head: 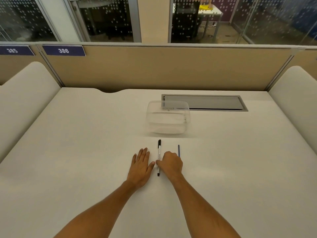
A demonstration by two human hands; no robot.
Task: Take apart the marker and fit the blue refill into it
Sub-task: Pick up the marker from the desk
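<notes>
Marker (159,158) lies between both hands' fingers (143,152) (touching right).

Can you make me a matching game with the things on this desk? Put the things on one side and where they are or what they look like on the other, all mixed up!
Things:
1. marker
2. blue refill
3. clear plastic container
4. left hand

Descriptions:
A. lying flat, palm down
B. thin stick, right of the right hand
C. see-through, farthest back
D. white with a black cap, between the hands

Pairs: 1-D, 2-B, 3-C, 4-A
</notes>
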